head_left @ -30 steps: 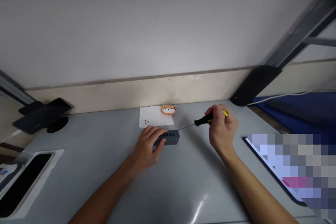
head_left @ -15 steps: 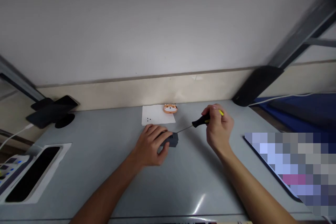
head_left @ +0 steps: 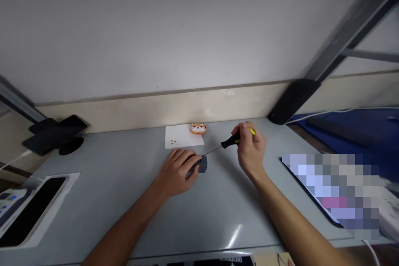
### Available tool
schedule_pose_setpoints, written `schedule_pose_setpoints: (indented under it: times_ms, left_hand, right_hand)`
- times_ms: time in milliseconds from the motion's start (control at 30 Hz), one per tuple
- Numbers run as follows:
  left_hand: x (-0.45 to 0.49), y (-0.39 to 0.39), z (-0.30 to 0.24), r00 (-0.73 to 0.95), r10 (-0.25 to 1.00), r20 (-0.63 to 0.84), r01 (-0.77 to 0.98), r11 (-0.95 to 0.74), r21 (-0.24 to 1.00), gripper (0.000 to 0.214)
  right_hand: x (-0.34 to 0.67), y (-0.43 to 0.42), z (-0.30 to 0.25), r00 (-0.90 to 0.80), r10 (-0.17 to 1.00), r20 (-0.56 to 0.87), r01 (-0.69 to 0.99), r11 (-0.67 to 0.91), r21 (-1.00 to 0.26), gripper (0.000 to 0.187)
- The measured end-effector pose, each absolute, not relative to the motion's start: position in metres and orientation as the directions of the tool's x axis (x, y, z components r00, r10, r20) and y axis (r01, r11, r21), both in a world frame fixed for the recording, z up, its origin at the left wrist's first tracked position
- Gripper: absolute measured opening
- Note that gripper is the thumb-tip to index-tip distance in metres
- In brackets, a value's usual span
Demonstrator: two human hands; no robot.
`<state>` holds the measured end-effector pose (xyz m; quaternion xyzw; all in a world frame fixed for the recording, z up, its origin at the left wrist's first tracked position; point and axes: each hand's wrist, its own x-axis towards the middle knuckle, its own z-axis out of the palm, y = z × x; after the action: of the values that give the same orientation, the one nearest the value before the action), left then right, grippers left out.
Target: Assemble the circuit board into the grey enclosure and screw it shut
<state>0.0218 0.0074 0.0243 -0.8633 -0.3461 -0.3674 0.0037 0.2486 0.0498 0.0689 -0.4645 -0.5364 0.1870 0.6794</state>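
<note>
A small dark grey box-like device (head_left: 202,164) with slots in its top lies on the grey desk (head_left: 124,208). My left hand (head_left: 180,172) is closed over its left part and hides much of it. My right hand (head_left: 252,149) grips a black and yellow screwdriver (head_left: 230,141), held slanted with the handle up to the right. Its thin shaft reaches the device's far right edge; I cannot make out exactly where the tip touches. Behind the device, several tiny dark pieces, likely screws, lie on a white paper (head_left: 182,139).
An orange animal-face case (head_left: 198,128) rests on the paper. To the left are a phone on a stand (head_left: 75,124), another phone (head_left: 34,212) and a power strip (head_left: 9,203). On the right, a blurred-out tablet (head_left: 324,195) and a black cylinder (head_left: 293,102) stand near the wall.
The view has shifted slightly, so most things appear a little further left. Both hands keep their hold, and the screwdriver stays at the device's right edge.
</note>
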Motion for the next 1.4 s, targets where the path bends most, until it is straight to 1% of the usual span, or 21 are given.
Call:
schedule_pose_setpoints:
  times_ms: [133,233,400,533,633,800,867,900,967,1000,1067,1133,1167,1233,1300,1400]
  left_hand:
    - [0.023,0.007,0.025,0.478,0.594,0.647,0.599,-0.759,0.254,0.029]
    - [0.023,0.006,0.025,0.465,0.602,0.650,0.607,-0.751,0.261,0.028]
    - [0.022,0.007,0.023,0.468,0.595,0.654,0.597,-0.758,0.263,0.029]
    - [0.023,0.007,0.023,0.474,0.584,0.659,0.589,-0.766,0.256,0.029]
    - [0.023,0.007,0.023,0.467,0.581,0.667,0.583,-0.769,0.262,0.028]
    - [0.024,0.007,0.021,0.456,0.587,0.669,0.589,-0.763,0.267,0.028]
    - [0.025,0.006,0.021,0.466,0.598,0.652,0.605,-0.753,0.258,0.025]
    - [0.025,0.006,0.022,0.466,0.608,0.643,0.619,-0.743,0.254,0.023]
    - [0.026,0.006,0.023,0.444,0.634,0.633,0.662,-0.708,0.246,0.021]
    - [0.026,0.006,0.023,0.433,0.647,0.627,0.684,-0.689,0.238,0.020]
    - [0.026,0.007,0.024,0.433,0.664,0.609,0.717,-0.664,0.214,0.022]
    - [0.025,0.007,0.025,0.456,0.665,0.591,0.723,-0.664,0.190,0.023]
    - [0.025,0.007,0.026,0.463,0.663,0.589,0.722,-0.667,0.183,0.024]
    - [0.025,0.006,0.027,0.461,0.659,0.595,0.723,-0.667,0.179,0.027]
    - [0.026,0.005,0.027,0.455,0.658,0.601,0.725,-0.665,0.180,0.027]
    - [0.027,0.004,0.027,0.441,0.661,0.607,0.728,-0.659,0.188,0.025]
  right_hand:
    - [0.250,0.047,0.070,0.299,0.752,0.587,0.274,0.521,-0.808,0.044]
    - [0.251,0.046,0.072,0.309,0.739,0.598,0.272,0.534,-0.801,0.044]
    - [0.249,0.046,0.072,0.322,0.757,0.569,0.226,0.523,-0.822,0.044]
    - [0.249,0.047,0.072,0.320,0.762,0.562,0.232,0.512,-0.827,0.044]
    - [0.251,0.046,0.074,0.274,0.789,0.549,0.236,0.499,-0.834,0.044]
    - [0.250,0.047,0.089,0.085,0.848,0.523,0.213,0.497,-0.841,0.033]
    - [0.249,0.049,0.104,-0.030,0.853,0.521,0.184,0.517,-0.836,0.029]
    - [0.248,0.051,0.112,-0.119,0.857,0.502,0.171,0.515,-0.840,0.028]
    - [0.248,0.054,0.128,-0.324,0.847,0.422,0.168,0.490,-0.855,0.030]
    - [0.247,0.056,0.133,-0.392,0.832,0.392,0.152,0.478,-0.865,0.032]
    - [0.245,0.057,0.136,-0.454,0.804,0.384,0.055,0.456,-0.888,0.040]
    - [0.238,0.057,0.129,-0.446,0.780,0.439,-0.095,0.447,-0.890,0.040]
    - [0.234,0.056,0.122,-0.431,0.770,0.470,-0.166,0.445,-0.880,0.035]
    - [0.223,0.053,0.109,-0.349,0.763,0.545,-0.312,0.453,-0.835,0.025]
    - [0.215,0.050,0.099,-0.280,0.785,0.553,-0.377,0.440,-0.815,0.022]
    - [0.211,0.049,0.095,-0.141,0.793,0.592,-0.359,0.517,-0.777,0.013]
